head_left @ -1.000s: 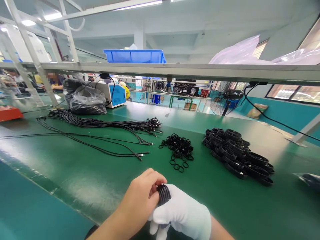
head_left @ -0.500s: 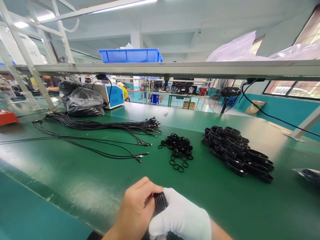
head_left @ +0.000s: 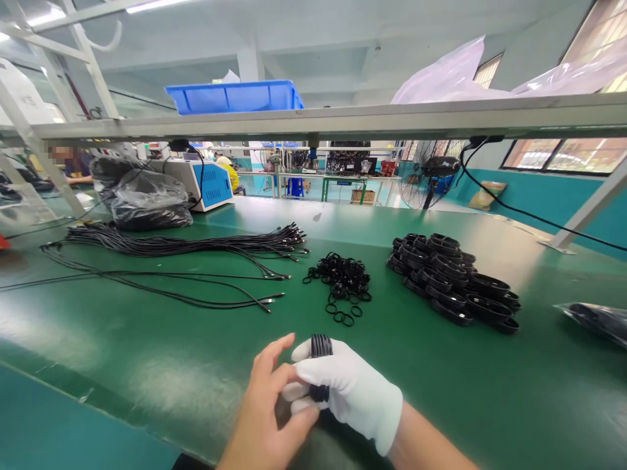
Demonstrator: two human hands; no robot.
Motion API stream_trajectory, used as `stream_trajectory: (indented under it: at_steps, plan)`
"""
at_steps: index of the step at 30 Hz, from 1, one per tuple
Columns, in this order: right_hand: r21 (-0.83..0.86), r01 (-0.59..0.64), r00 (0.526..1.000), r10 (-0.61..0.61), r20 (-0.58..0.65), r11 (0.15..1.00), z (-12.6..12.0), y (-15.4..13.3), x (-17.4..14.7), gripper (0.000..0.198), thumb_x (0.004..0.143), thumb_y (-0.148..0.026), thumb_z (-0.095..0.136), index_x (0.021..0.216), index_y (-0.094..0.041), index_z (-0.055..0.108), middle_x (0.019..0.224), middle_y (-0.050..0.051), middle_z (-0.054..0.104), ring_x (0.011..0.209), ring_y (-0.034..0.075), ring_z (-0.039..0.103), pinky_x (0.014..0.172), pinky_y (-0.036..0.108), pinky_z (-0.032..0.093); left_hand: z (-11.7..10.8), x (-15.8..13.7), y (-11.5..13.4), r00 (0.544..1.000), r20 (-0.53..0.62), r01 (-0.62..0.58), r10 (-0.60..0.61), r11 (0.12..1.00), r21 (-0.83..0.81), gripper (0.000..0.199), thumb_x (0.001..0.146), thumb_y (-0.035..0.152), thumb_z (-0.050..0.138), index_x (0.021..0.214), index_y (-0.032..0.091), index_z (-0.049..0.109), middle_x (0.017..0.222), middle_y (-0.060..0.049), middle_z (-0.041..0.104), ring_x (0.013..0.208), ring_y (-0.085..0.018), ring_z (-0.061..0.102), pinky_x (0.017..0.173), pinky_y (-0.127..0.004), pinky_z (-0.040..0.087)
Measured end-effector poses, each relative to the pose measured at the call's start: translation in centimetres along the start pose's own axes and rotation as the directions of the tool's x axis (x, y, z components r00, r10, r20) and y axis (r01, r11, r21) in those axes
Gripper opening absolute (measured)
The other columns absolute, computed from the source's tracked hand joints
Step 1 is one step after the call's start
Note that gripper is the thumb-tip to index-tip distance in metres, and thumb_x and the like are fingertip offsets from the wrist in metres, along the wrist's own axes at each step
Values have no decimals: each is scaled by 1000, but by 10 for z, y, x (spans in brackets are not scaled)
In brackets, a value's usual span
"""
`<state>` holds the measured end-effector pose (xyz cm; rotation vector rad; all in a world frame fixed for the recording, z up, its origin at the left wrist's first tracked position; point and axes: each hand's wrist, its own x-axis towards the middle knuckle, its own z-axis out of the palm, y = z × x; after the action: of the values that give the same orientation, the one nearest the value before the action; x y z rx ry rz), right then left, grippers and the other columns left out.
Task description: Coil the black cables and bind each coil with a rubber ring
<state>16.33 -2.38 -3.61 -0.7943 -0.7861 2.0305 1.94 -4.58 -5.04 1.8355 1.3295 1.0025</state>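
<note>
My right hand [head_left: 350,385], in a white glove, is closed around a coiled black cable [head_left: 322,346]. The stacked loops show above and below the gloved thumb. My bare left hand [head_left: 264,405] is just to the left of the coil, with its fingers curved and apart. Its middle finger and thumb reach the gloved fingers; whether they touch the cable cannot be made out. Beyond the hands lies a heap of black rings [head_left: 345,277], several of them loose at its near edge. A bundle of straight black cables [head_left: 196,245] stretches across the left of the green table [head_left: 196,365].
Coiled cables [head_left: 450,281] are piled at the right, with a bagged black item [head_left: 595,320] at the edge. Back left are a plastic bag [head_left: 151,196] and a blue-and-white machine [head_left: 210,186]. A shelf [head_left: 343,121] crosses above, carrying a blue bin [head_left: 235,98].
My left hand has loosened from the coil and its fingers have spread. The right hand has raised and turned the coil, showing more of its loops. The view has shifted slightly right.
</note>
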Motion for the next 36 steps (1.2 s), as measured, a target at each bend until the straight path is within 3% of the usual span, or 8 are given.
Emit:
stream_trajectory:
  at_steps: [5, 11, 17, 25, 27, 29, 31, 36]
  plan:
    - [25, 76, 993, -78, 90, 997, 2, 5, 2, 16, 58, -16, 66, 59, -14, 51, 50, -3, 47, 49, 8, 47, 49, 22, 35, 15, -4, 3, 999, 51, 11, -7, 997, -78, 9, 72, 22, 58, 69, 22, 66, 137, -4, 40, 123, -28, 39, 101, -41, 36]
    - [-113, -16, 996, 26, 84, 993, -2, -3, -4, 22, 58, -22, 68, 74, -11, 57, 61, 0, 55, 55, 12, 57, 51, 25, 48, -14, 11, 8, 992, 118, 70, -48, 979, -192, 10, 70, 23, 58, 79, 23, 63, 122, -4, 54, 114, -26, 48, 99, -39, 35]
    - [-259, -117, 981, 152, 120, 959, 2, -3, -6, 18, 55, -14, 65, 71, -12, 55, 51, -3, 53, 43, 11, 55, 35, 17, 44, -25, 31, 24, 991, 122, 54, -60, 997, 52, 12, 73, 16, 52, 79, 21, 60, 75, 2, 61, 74, -16, 56, 70, -27, 42]
    - [-284, -148, 981, 176, 76, 947, 0, 1, -2, 18, 53, -10, 64, 68, -14, 54, 49, -5, 53, 38, 9, 53, 35, 18, 46, -18, 32, 26, 993, 104, 36, -58, 978, 204, 11, 71, 14, 49, 67, 20, 59, 70, 1, 61, 70, -16, 56, 66, -27, 41]
    - [-297, -178, 978, 202, 52, 938, -1, -1, -3, 18, 53, -11, 65, 68, -13, 56, 47, -4, 53, 38, 11, 53, 34, 18, 45, -33, 43, 26, 961, 274, 10, -44, 992, 127, 11, 70, 16, 52, 72, 20, 61, 75, 2, 64, 74, -16, 57, 69, -27, 43]
    - [-330, -199, 973, 227, 47, 923, -2, -3, -5, 24, 50, -11, 69, 72, -13, 58, 47, -3, 55, 41, 11, 54, 37, 17, 44, -48, 61, 23, 853, 521, 24, -22, 1000, 3, 16, 67, 18, 56, 81, 20, 64, 83, 1, 67, 81, -16, 59, 74, -26, 44]
    - [-384, -185, 968, 236, 89, 905, -3, -5, -6, 32, 46, -13, 74, 76, -13, 62, 53, -2, 58, 46, 9, 55, 42, 17, 43, -52, 84, 17, 773, 634, 54, -26, 998, -24, 21, 67, 22, 58, 88, 20, 65, 87, 0, 68, 84, -17, 60, 75, -26, 46]
    - [-447, -104, 958, 211, 196, 888, -5, -10, -6, 38, 39, -19, 81, 73, -12, 65, 64, -1, 61, 56, 8, 54, 53, 19, 43, 6, 136, -5, 913, 407, -57, -22, 982, 181, 14, 74, 18, 50, 80, 18, 62, 74, 1, 63, 72, -16, 57, 68, -26, 42]
